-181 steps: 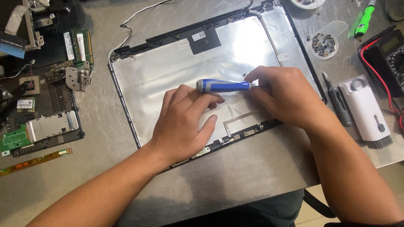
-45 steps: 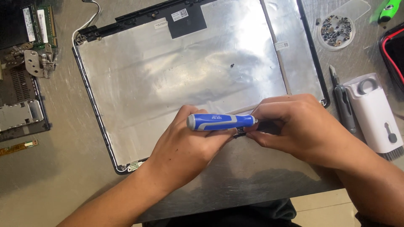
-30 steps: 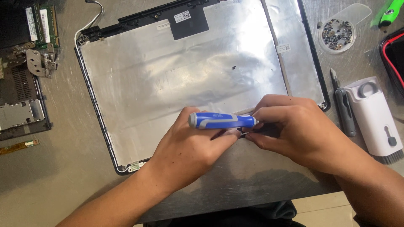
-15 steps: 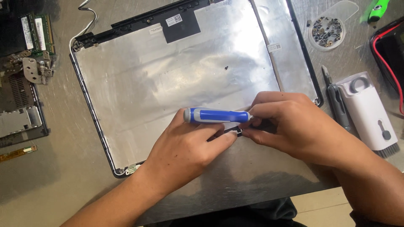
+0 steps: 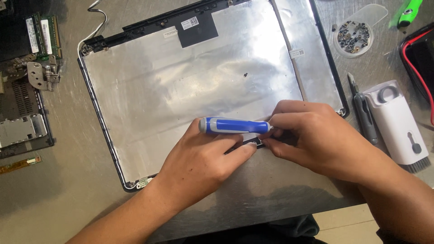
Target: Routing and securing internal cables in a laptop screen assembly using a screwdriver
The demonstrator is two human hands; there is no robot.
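The blue-handled screwdriver (image 5: 235,125) lies crosswise over the near edge of the laptop lid shell (image 5: 181,90), a foil-lined back cover in a black frame that rests flat on the grey metal table (image 5: 68,190). The right hand (image 5: 316,140) is closed around the screwdriver's front end, fingers curled over where the shaft would be; the tip itself is hidden, so its exact contact point cannot be told. The left hand (image 5: 203,162) rests palm down on the shell's lower edge, fingers loosely bent, the forefinger reaching to a small black part just under the tool. Far right, a clear round dish (image 5: 355,36) holds a heap of small dark screws (image 5: 351,35). Beside the right wrist stands a white cleaning tool (image 5: 398,122).
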